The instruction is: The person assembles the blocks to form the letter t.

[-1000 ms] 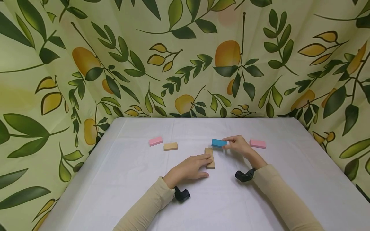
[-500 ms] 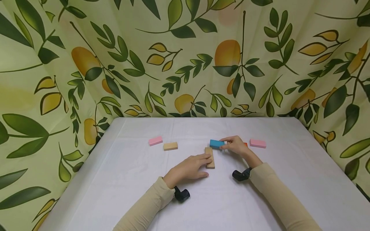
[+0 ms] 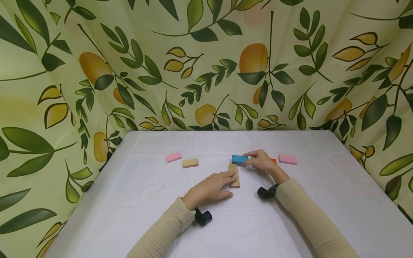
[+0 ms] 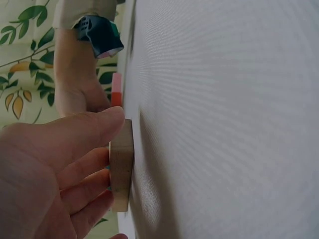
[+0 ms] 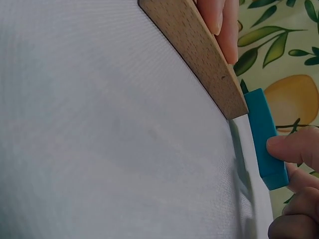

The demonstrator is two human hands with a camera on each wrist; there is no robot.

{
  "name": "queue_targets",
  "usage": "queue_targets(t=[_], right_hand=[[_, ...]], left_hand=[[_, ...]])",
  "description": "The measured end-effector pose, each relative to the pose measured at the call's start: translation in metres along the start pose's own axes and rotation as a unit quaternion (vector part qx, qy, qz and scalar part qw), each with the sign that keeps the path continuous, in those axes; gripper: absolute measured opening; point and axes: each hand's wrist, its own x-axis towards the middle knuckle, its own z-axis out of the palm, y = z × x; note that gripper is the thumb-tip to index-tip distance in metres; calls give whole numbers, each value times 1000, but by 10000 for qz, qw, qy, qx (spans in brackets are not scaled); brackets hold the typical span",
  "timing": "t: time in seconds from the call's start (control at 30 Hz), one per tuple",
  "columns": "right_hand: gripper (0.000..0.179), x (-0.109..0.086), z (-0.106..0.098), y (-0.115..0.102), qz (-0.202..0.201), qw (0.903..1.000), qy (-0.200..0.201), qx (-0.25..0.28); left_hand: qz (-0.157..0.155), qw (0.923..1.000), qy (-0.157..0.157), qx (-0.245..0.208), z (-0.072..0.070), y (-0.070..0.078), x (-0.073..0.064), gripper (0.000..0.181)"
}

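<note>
My left hand (image 3: 214, 185) rests its fingertips on a plain wooden block (image 3: 233, 167) lying lengthwise on the white cloth, the thumb apart from it in the head view. The same wooden block (image 4: 122, 169) shows its side to the left wrist camera. Between thumb and fingers, my right hand (image 3: 262, 160) pinches the end of a blue block (image 3: 238, 159), held crosswise at the wooden block's far end. From the right wrist, the blue block (image 5: 263, 142) appears at the wooden block's corner, with a shadow on the cloth beneath it.
A pink block (image 3: 174, 157) and a second wooden block (image 3: 190, 163) lie to the left on the white table (image 3: 113, 200). Behind my right hand an orange-red block (image 3: 274, 161) is partly hidden, beside another pink block (image 3: 288, 159). A leaf-patterned curtain (image 3: 206, 71) stands behind the table.
My right hand has moved left with the blue block, bringing it over toward the wooden block's far end and uncovering part of the orange-red block. The left hand stays in place.
</note>
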Motion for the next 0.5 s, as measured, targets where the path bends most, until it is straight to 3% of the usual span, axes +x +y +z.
queue_targets(t=[0.5], right_hand=[[45,5,-2,2,-15,9999,-157,8]], left_hand=[[-28,10000,17,-9,0,-1,0,56]])
